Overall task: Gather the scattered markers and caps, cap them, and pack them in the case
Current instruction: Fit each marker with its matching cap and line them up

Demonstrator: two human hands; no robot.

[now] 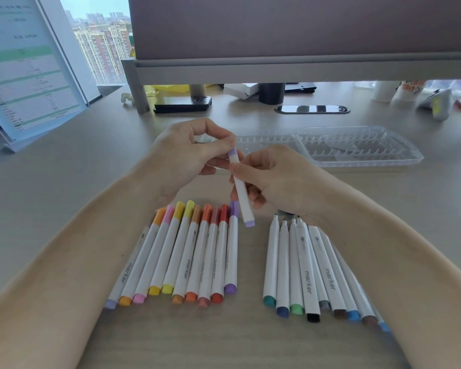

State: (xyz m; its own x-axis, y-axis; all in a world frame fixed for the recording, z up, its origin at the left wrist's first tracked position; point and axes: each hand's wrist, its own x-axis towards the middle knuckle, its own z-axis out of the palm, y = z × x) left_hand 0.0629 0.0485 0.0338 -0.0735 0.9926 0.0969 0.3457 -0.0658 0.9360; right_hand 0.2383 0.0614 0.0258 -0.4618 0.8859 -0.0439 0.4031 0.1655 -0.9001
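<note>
At lower left of the frame, a row of capped markers (186, 251) lies side by side on the counter (64, 182), apparently set apart as finished. Above centre, the left hand (186, 155) pinches a lilac cap (232, 153) between thumb and fingertips, seemingly seating it on the lilac marker (242, 201), whose barrel the right hand (274, 177) steadies with curled fingers. At lower right a second bunch (309, 267) waits, seemingly uncapped. The clear case (357, 147) lies open at upper right, handy for packing.
</note>
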